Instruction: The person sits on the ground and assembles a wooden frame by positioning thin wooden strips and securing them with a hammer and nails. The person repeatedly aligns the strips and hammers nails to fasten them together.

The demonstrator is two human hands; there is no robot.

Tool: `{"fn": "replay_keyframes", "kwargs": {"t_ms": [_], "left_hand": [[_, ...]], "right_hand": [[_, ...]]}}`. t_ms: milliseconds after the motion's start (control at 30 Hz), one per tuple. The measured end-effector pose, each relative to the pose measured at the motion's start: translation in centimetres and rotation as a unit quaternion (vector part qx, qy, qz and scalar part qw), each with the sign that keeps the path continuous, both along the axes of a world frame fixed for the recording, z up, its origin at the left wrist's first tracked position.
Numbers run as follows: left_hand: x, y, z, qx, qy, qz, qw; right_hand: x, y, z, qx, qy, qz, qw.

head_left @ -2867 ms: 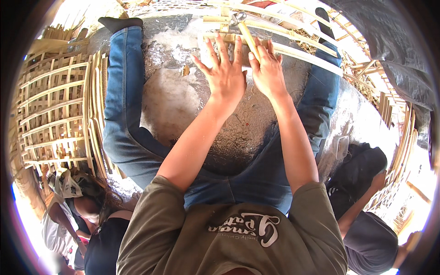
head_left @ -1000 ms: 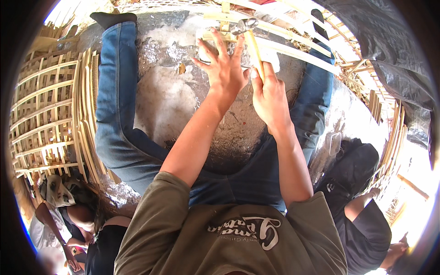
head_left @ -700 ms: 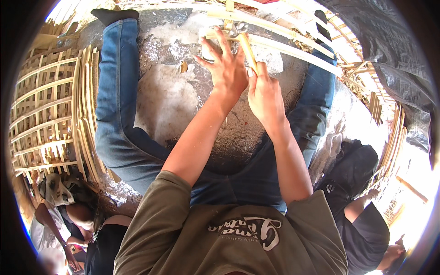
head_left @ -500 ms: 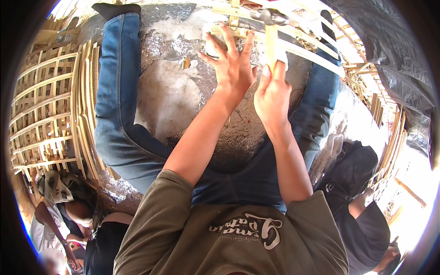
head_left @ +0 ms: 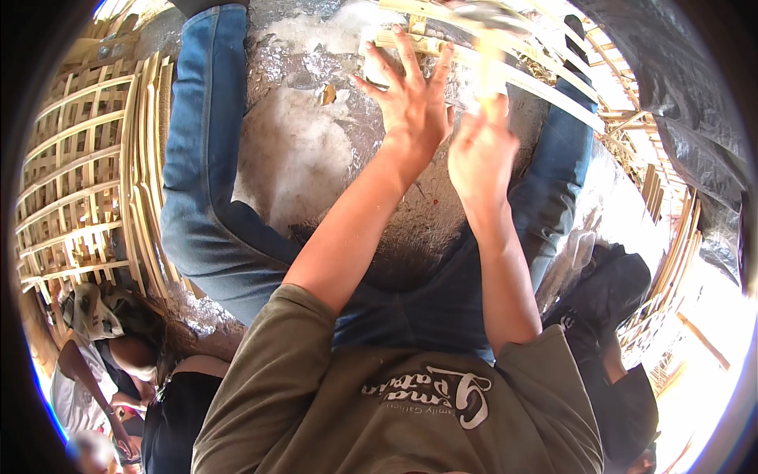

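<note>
My left hand (head_left: 414, 107) lies with fingers spread, its fingertips on a short bamboo slat (head_left: 430, 44) of a flat bamboo lattice. Closed around a wooden-handled hammer (head_left: 491, 67), my right hand (head_left: 483, 154) is just right of the left one. Motion smears the hammer and the fingers on it. The dark hammer head is over the lattice at the top of the view; whether it touches the bamboo I cannot tell. Long pale strips (head_left: 549, 96) of the lattice run off to the right, across my right shin.
My jeans-clad legs (head_left: 201, 150) stretch along both sides of a rough grey floor (head_left: 292, 150). Woven bamboo panels (head_left: 75, 174) stand at the left. Dark plastic sheeting (head_left: 671, 87) hangs at the right. Other people sit close behind on both sides, one in dark clothes (head_left: 608, 316).
The hammer has swung and is now blurred, with its head slightly higher and further right in view. My left hand stays spread on the slat. The whole view has shifted a little.
</note>
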State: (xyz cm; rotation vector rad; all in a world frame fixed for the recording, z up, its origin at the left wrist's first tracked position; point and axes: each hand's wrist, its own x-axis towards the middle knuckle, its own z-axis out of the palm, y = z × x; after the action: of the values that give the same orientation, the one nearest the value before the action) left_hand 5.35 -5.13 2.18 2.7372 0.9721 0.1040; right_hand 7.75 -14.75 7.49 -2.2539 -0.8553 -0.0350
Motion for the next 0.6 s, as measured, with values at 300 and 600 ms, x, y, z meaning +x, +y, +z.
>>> {"fn": "replay_keyframes", "kwargs": {"t_ms": [300,600], "left_hand": [[0.1,0.2,-0.7,-0.001,-0.018,0.014,1.000],[0.2,0.0,-2.0,0.036,-0.043,0.025,0.998]], "right_hand": [[0.6,0.1,0.1,-0.155,0.063,0.025,0.986],[-0.1,0.3,0.4,-0.072,0.047,-0.002,0.996]]}}
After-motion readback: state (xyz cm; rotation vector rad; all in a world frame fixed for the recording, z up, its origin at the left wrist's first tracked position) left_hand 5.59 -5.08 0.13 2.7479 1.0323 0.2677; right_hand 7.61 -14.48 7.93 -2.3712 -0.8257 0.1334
